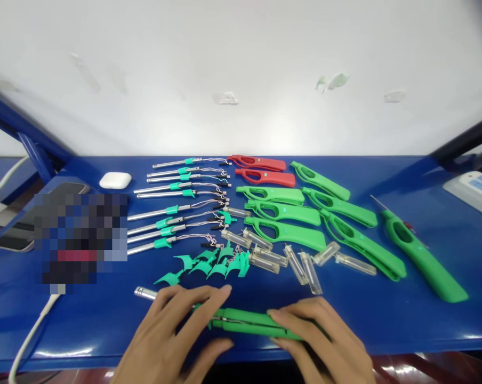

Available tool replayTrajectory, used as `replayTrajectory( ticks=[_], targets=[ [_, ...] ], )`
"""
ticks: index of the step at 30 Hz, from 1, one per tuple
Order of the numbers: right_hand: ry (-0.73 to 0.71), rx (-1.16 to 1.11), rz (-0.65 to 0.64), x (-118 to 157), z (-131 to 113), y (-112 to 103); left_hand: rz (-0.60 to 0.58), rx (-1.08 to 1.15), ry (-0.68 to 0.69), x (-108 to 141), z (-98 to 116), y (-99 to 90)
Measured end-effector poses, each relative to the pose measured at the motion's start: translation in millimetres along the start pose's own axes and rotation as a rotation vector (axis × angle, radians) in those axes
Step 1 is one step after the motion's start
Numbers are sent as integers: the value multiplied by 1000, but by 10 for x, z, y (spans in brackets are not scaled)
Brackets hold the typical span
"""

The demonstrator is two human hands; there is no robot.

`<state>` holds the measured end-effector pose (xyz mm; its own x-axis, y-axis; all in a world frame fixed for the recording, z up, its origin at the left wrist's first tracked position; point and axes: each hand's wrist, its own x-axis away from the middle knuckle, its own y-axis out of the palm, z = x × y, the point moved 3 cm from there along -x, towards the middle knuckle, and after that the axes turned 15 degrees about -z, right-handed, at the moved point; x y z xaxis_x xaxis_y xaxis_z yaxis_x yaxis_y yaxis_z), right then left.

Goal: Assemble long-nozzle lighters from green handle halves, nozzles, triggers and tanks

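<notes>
A green gas lighter [249, 321] lies crosswise near the table's front edge, its long seam facing up and slightly parted. My left hand [181, 333] is closed around its front end, where the silver tube [145, 293] sticks out to the left; my fingers hide part of it. Around the handle end, my right hand [321, 338] grips with thumb and fingers. Just beyond my hands lie several teal triggers [205, 266] in a loose pile. Several clear fuel tanks [295, 264] are scattered to their right.
Silver tubes with wires [161, 232] lie in a column at the left. Red casings [265, 177] and green casings [292, 234] fill the centre and right. Another green lighter [425, 256] is far right. A white earbud case [115, 180], a phone [21, 234] and a cable [33, 333] are left.
</notes>
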<state>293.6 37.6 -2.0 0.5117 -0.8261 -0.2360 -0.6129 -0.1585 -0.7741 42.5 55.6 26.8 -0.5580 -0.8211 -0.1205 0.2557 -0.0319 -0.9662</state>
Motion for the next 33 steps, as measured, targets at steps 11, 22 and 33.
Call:
replayTrajectory(
  ticks=[11,22,33],
  targets=[
    [10,176,-16,36,26,-24,-175,-31,22,388,-262,164],
    [-62,431,-129,-237,-151,-11,-233,63,-55,439,-220,270],
    [-9,223,-52,-69,-34,-44,-205,131,-113,390,-165,187]
  ],
)
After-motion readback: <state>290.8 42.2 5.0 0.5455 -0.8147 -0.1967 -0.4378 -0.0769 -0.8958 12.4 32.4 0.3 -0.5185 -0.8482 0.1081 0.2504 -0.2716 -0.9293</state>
